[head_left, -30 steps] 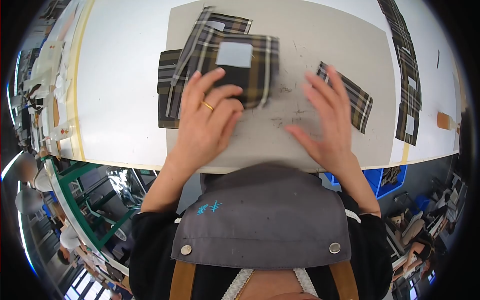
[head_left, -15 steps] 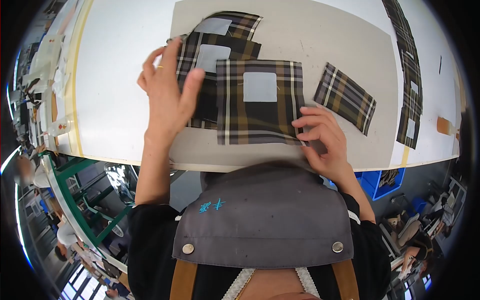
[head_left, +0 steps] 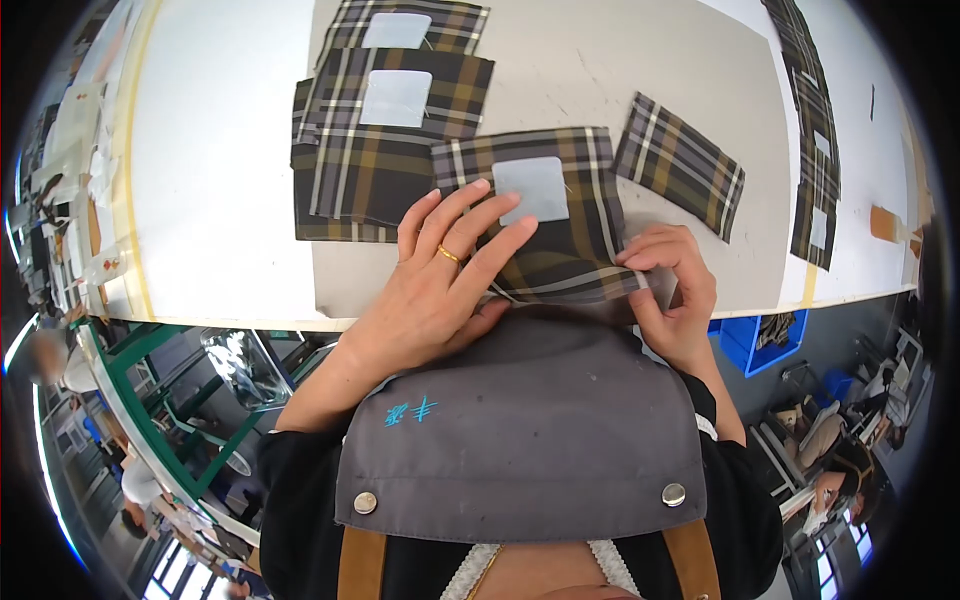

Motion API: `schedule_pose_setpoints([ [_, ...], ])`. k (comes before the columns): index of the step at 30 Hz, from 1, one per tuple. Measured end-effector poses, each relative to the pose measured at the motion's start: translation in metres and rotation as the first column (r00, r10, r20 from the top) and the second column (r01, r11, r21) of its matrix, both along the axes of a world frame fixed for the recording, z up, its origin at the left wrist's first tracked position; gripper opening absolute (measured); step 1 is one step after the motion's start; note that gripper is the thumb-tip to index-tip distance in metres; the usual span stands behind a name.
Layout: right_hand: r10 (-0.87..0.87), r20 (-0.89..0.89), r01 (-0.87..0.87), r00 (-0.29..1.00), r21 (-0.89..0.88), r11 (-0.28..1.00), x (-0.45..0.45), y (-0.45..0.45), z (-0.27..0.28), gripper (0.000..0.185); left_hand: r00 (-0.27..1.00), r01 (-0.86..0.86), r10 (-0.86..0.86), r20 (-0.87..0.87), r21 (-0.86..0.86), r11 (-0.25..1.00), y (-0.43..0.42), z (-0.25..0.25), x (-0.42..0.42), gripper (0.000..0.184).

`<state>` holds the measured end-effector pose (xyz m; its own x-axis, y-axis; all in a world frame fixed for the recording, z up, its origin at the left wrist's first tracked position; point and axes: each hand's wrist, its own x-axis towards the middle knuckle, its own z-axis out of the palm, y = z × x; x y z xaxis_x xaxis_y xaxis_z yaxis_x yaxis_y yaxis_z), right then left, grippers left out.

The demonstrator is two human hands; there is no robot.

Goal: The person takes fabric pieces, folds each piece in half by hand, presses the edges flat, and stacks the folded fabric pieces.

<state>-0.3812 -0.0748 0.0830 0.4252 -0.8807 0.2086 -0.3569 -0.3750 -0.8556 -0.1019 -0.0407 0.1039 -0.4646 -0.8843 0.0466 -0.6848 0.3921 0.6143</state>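
Observation:
A plaid fabric square [head_left: 560,250] with a pale grey patch [head_left: 545,190] lies before me, its near edge lifted and curved. My left hand [head_left: 440,265] rests across its left part, fingers stretched over the cloth and reaching the patch; the thumb is at the near edge. My right hand [head_left: 675,285] pinches the near right corner between thumb and fingers. Up and to the left lie overlapping plaid pieces [head_left: 350,180], two showing similar grey patches. A smaller plaid rectangle [head_left: 682,165] sits slantwise to the right.
A grey board [head_left: 560,60] covers the middle of the white table [head_left: 220,170]. Along the right runs a row of plaid pieces [head_left: 815,150]. Below the table edge is a blue crate [head_left: 765,345] with fabric inside. Green metal framing [head_left: 150,400] stands at lower left.
My left hand has moved from the left stack onto the fabric square. The square's near edge has bent up, and my right fingers have closed on its corner. The left pieces now appear shifted and flatter.

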Motion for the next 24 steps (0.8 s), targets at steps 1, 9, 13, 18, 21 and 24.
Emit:
schedule_pose_setpoints([
  [1, -0.033, 0.034, 0.033, 0.999, 0.019, 0.999, -0.003, 0.005, 0.001, 0.032, 1.0, 0.0, -0.001, -0.017, -0.059, 0.998, 0.002, -0.002, -0.002, 0.09],
  [9, -0.28, 0.122, 0.248, 0.952, 0.224, 0.942, -0.008, 0.039, 0.009, 0.021, 0.974, 0.043, -0.065, -0.216, -0.106, 0.993, 0.002, -0.012, -0.014, 0.085],
  [13, -0.298, 0.085, 0.286, 0.951, 0.131, 0.949, -0.002, 0.044, 0.009, 0.023, 0.963, 0.014, -0.037, -0.267, -0.088, 0.996, 0.005, 0.0, -0.032, 0.105],
  [18, -0.259, -0.004, 0.258, 0.966, -0.07, 0.964, 0.0, 0.043, 0.01, 0.025, 0.996, -0.033, 0.018, -0.082, -0.186, 0.982, 0.004, 0.001, -0.048, 0.074],
  [21, -0.266, 0.005, 0.266, 0.964, -0.04, 0.963, -0.007, 0.049, 0.008, 0.029, 0.984, -0.108, 0.089, -0.154, -0.124, 0.986, 0.009, 0.001, -0.032, 0.055],
  [24, -0.325, 0.059, 0.325, 0.944, 0.013, 0.946, -0.008, 0.056, 0.009, 0.036, 0.969, -0.138, 0.123, -0.214, -0.055, 0.989, 0.014, 0.001, -0.023, 0.042],
])
